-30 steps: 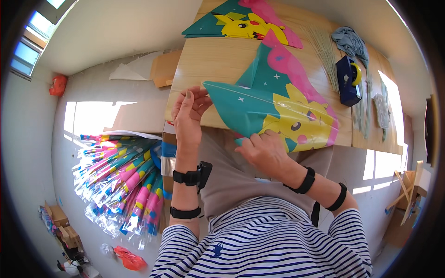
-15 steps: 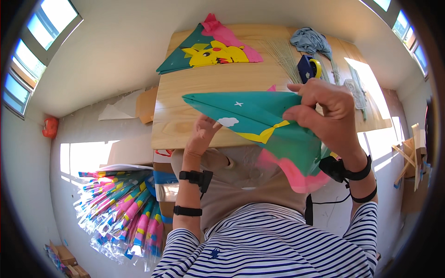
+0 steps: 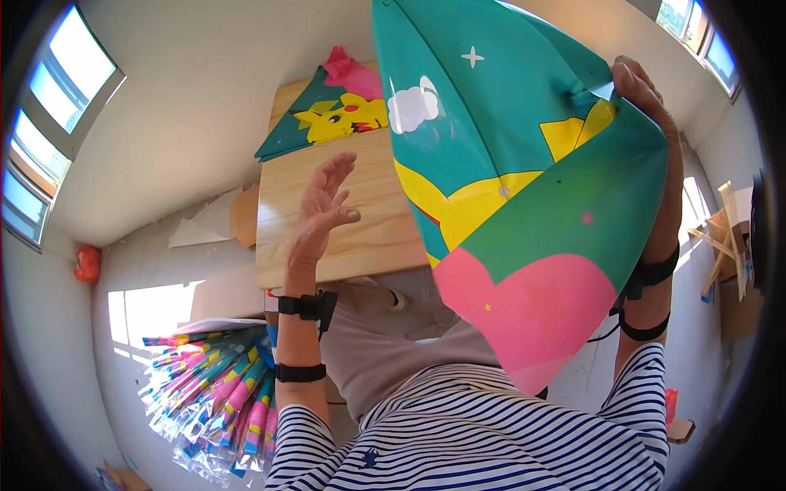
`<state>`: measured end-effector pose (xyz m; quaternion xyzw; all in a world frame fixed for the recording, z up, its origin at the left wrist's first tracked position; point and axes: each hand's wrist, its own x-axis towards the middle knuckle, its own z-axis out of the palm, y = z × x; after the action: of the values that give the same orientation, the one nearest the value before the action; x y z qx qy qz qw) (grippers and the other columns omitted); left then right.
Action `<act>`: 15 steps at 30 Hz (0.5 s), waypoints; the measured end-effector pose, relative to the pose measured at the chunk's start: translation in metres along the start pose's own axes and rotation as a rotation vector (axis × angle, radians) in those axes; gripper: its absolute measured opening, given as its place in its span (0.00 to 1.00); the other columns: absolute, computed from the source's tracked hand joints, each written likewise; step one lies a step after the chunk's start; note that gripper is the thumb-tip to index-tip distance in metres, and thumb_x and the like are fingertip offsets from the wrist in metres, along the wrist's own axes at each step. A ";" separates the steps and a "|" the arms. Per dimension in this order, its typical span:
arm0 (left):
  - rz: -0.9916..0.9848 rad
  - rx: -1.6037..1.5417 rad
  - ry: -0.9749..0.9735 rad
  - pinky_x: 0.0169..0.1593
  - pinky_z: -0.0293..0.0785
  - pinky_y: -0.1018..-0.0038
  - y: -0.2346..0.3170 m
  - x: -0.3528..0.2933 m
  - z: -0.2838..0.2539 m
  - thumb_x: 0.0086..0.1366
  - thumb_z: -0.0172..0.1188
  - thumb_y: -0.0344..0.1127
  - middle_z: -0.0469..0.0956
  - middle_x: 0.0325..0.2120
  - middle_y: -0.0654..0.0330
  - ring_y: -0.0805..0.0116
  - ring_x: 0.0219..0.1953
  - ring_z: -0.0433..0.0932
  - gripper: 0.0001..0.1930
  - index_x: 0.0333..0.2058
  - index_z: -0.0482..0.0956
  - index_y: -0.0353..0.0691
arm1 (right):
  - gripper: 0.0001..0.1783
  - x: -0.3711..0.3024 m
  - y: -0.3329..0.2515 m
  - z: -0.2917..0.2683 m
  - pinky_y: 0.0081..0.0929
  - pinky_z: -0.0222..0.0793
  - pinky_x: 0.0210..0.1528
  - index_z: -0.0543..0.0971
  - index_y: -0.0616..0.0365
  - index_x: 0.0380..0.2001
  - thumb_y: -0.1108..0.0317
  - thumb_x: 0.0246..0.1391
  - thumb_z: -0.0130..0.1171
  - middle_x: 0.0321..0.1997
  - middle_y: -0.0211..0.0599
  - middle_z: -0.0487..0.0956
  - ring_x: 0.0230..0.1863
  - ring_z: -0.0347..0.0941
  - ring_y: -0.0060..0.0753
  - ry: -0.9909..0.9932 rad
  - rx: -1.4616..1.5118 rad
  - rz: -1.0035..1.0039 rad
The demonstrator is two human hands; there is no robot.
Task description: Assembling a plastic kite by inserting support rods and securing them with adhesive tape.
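A green, yellow and pink kite (image 3: 524,164) is raised close in front of me, its thin sheet partly folded over and bulging. My right hand (image 3: 651,102) grips it by the upper right edge, with most of the fingers and the forearm hidden behind the sheet. My left hand (image 3: 321,204) is off to the left, apart from the kite, fingers spread and nothing in them. On the far left of the table lies a stack of similar printed sheets (image 3: 340,114) with a yellow cartoon figure.
The wooden table (image 3: 360,221) is in front of me, its right part covered by the kite. At lower left lies a heap of rolled kites in clear bags (image 3: 217,393). Wooden strips (image 3: 725,237) lean at the far right; an orange-red bag (image 3: 88,264) hangs on the left wall.
My right hand has lifted the kite up and toward me, so more of its pink and green shows. My left hand has come away from its edge and moved left and up.
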<state>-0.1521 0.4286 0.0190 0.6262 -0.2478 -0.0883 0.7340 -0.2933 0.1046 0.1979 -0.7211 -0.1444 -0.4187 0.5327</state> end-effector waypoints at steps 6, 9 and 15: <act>0.104 -0.416 -0.163 0.70 0.52 0.56 -0.021 0.090 0.034 0.59 0.67 0.42 0.66 0.65 0.55 0.59 0.69 0.60 0.38 0.65 0.62 0.40 | 0.11 0.020 -0.008 0.002 0.20 0.72 0.39 0.75 0.51 0.28 0.59 0.59 0.64 0.26 0.25 0.73 0.29 0.74 0.20 -0.208 0.683 0.559; 0.132 -0.379 -0.224 0.62 0.64 0.67 -0.036 0.126 0.044 0.64 0.64 0.45 0.71 0.59 0.59 0.63 0.61 0.69 0.31 0.62 0.66 0.39 | 0.12 0.035 0.008 -0.008 0.19 0.68 0.33 0.74 0.49 0.27 0.59 0.57 0.65 0.23 0.24 0.69 0.25 0.69 0.20 -0.371 0.595 0.449; 0.227 -0.605 -0.699 0.55 0.73 0.71 -0.075 0.136 0.069 0.65 0.65 0.45 0.76 0.54 0.61 0.70 0.55 0.73 0.28 0.59 0.71 0.36 | 0.13 0.038 -0.023 -0.032 0.16 0.66 0.30 0.73 0.49 0.24 0.60 0.58 0.65 0.22 0.22 0.69 0.24 0.67 0.17 -0.204 0.450 0.245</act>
<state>-0.0536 0.2932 -0.0125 0.2860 -0.5100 -0.2812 0.7609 -0.3001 0.0759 0.2444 -0.6351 -0.1983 -0.2337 0.7090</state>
